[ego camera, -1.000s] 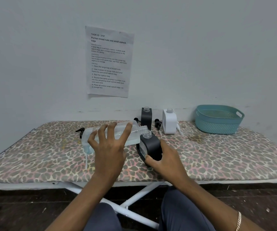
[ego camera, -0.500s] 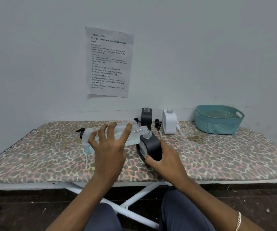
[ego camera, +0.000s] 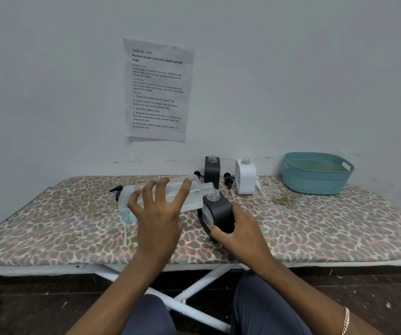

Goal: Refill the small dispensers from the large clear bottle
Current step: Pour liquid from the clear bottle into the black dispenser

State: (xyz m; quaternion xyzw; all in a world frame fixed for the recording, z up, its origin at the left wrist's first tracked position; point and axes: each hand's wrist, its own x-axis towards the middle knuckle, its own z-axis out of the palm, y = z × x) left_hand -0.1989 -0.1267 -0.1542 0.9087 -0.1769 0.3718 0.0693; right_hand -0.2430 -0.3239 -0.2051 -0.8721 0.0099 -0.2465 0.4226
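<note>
My left hand (ego camera: 157,213) grips the large clear bottle (ego camera: 194,193), which lies nearly level above the board with its open neck pointing right. That neck sits just over the clear mouth of a small black dispenser (ego camera: 218,210). My right hand (ego camera: 239,234) holds this dispenser from its near right side, tilted a little. Clear liquid shows in the lower part of the big bottle. Farther back by the wall stand a second black dispenser (ego camera: 212,171) and a white dispenser (ego camera: 245,176), both with open necks.
A leopard-print ironing board (ego camera: 315,226) carries everything. A teal basket (ego camera: 317,174) sits at the back right. Black pump heads (ego camera: 228,181) lie between the rear dispensers, another pump (ego camera: 116,189) lies at the left. A paper sheet hangs on the wall.
</note>
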